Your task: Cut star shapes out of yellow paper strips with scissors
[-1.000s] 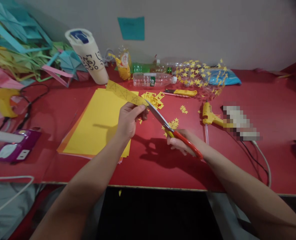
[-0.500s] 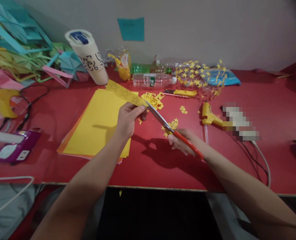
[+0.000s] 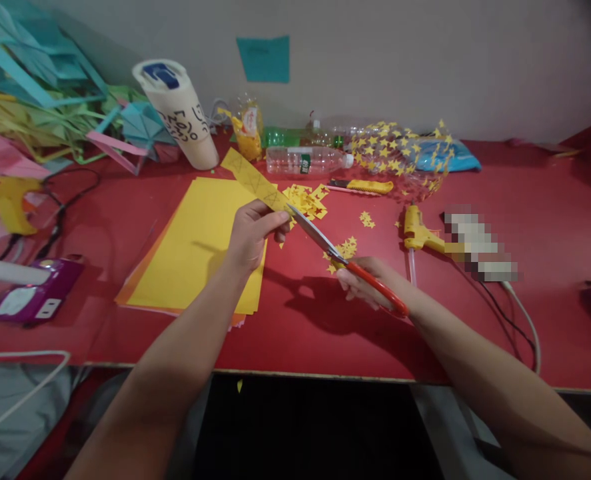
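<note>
Between thumb and fingers, my left hand (image 3: 255,230) pinches a yellow paper strip (image 3: 250,179) with stars drawn on it in dark lines. My right hand (image 3: 368,283) is closed on the red handles of a pair of scissors (image 3: 320,239). The blade tips meet the strip's near end, right beside my left fingertips. Beneath the scissors lies a small heap of cut yellow stars (image 3: 346,249). Yellow paper scraps (image 3: 306,201) with star-shaped holes are piled behind the blades. Under my left hand is a stack of yellow paper sheets (image 3: 190,247).
A yellow glue gun (image 3: 415,230) and a utility knife (image 3: 370,187) lie to the right. Behind stand a white tumbler (image 3: 188,123), a clear plastic bottle (image 3: 305,161) and a star-covered clear bottle (image 3: 400,152). A purple power strip (image 3: 38,293) and paper shapes (image 3: 50,60) occupy the left.
The strip in my left hand has turned, its far end swinging up and to the right. The scissors' tips have shifted slightly left along its near end.
</note>
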### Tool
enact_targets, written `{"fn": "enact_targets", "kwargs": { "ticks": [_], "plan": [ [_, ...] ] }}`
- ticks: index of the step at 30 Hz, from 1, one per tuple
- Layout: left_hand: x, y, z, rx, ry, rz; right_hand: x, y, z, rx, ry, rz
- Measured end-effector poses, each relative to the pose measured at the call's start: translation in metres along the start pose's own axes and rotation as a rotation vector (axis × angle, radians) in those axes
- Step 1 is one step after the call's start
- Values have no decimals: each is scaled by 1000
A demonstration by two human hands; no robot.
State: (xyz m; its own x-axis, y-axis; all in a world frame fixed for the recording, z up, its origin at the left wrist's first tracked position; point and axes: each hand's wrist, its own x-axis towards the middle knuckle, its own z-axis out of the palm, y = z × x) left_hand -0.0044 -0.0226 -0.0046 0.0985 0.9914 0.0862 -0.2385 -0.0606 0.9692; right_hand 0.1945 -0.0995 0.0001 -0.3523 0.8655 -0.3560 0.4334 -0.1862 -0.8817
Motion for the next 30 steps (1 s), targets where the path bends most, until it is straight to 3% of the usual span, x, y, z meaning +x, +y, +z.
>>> {"fn": "enact_targets", "kwargs": {
  "ticks": [30],
  "plan": [
    [2, -1, -2, -14, -33, 8, 3, 1, -1, -22, 28, 51]
  ]
}}
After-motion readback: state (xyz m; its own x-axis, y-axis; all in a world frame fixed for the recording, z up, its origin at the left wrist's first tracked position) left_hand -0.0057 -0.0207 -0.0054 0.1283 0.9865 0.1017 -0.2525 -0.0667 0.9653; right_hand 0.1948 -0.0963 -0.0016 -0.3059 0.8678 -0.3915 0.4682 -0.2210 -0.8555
